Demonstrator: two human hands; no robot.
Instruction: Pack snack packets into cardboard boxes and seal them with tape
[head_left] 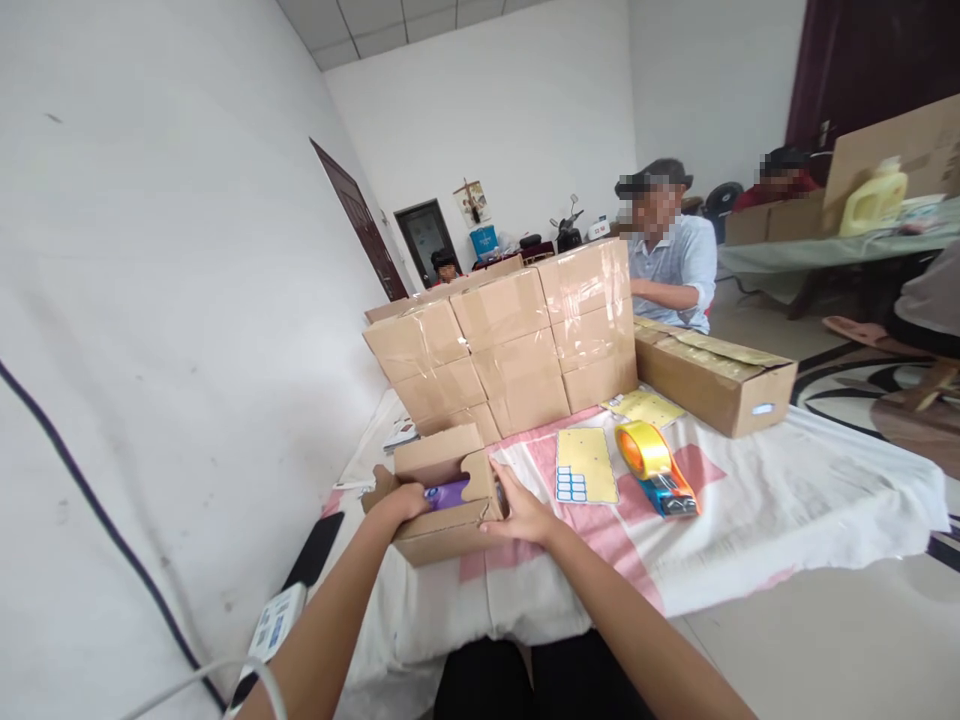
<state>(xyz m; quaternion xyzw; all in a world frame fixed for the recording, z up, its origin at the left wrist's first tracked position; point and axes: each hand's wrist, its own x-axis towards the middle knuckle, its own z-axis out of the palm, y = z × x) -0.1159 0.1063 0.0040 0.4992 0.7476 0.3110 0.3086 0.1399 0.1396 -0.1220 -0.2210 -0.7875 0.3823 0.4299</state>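
A small open cardboard box (444,535) sits on the cloth-covered table in front of me, with a purple item (448,493) inside it. My left hand (403,500) is curled over the box's left side, fingers reaching in by the purple item. My right hand (523,513) presses against the box's right flap (480,478), fingers closed on it. To the right lie a yellow label sheet (586,464) with blue stickers and a tape dispenser (657,468) with yellow tape.
A wall of taped cardboard boxes (510,345) stands behind. A long open carton (712,380) of yellow packets lies at the right. A person in a light shirt (675,262) sits beyond; others sit farther back. A white wall runs close on the left.
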